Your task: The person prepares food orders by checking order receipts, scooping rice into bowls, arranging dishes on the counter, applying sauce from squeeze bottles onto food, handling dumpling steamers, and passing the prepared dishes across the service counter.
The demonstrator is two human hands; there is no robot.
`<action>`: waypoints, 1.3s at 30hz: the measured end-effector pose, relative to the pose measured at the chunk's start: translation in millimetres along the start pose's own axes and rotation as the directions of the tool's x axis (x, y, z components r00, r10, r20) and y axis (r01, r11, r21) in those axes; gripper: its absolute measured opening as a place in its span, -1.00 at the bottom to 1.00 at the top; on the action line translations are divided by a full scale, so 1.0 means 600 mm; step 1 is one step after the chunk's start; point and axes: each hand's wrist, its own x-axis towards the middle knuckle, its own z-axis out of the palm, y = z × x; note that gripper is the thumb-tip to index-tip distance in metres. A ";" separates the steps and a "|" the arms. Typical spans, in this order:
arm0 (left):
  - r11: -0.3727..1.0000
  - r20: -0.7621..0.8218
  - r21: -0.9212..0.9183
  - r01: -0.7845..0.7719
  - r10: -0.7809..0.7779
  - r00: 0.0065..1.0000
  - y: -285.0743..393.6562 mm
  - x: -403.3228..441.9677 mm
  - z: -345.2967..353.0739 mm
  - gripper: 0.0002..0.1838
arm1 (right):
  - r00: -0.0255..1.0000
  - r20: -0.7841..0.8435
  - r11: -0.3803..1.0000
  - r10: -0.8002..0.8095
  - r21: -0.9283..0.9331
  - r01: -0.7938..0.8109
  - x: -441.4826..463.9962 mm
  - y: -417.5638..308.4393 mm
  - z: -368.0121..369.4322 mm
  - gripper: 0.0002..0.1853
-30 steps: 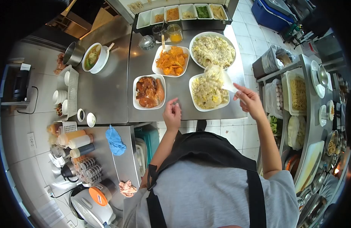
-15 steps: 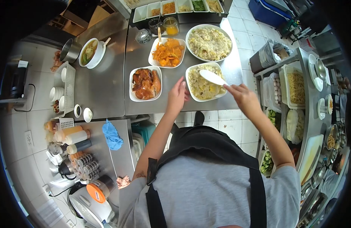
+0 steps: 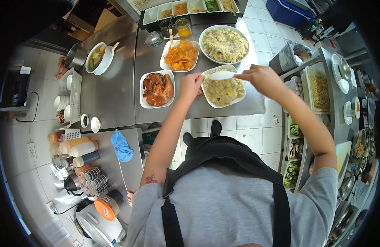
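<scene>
Upper middle of the frame, left to right: a bowl of brown meat [image 3: 156, 107], then the left hand [image 3: 191, 85], fingers bent by the rice bowl [image 3: 221, 106]; I can't tell if it pinches the rim. A white spoon [image 3: 222, 75] is over the rice, its handle held tight in the right hand [image 3: 259, 79].

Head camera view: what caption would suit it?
Right hand holding a white spoon over a bowl of rice, left hand at its rim.

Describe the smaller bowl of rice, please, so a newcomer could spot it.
Find the steel table's edge nearest the person. Just in from it, by the left hand, sits the squarish white bowl. Unlike the larger rice bowl beyond, which is round, it has a white spoon over it.
</scene>
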 end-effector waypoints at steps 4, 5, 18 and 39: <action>0.985 0.045 -0.151 0.079 -0.073 0.996 -0.010 -0.027 0.005 -0.67 | 0.993 0.092 0.997 0.077 -0.013 -0.076 -0.022 0.037 -0.006 -0.51; 0.976 0.067 -0.195 0.096 -0.085 0.994 -0.013 -0.033 0.008 -0.65 | 0.991 0.104 0.996 0.081 0.018 -0.083 -0.032 0.038 -0.002 -0.52; 0.782 0.157 -0.551 0.290 -0.244 0.957 -0.013 -0.135 0.058 -0.47 | 0.834 -0.154 0.773 0.530 0.494 -0.399 -0.152 -0.123 0.135 -0.47; 0.778 0.150 -0.571 0.263 -0.217 0.965 -0.037 -0.156 0.045 -0.50 | 0.936 -0.075 0.893 0.343 0.334 -0.300 -0.151 -0.152 0.011 -0.55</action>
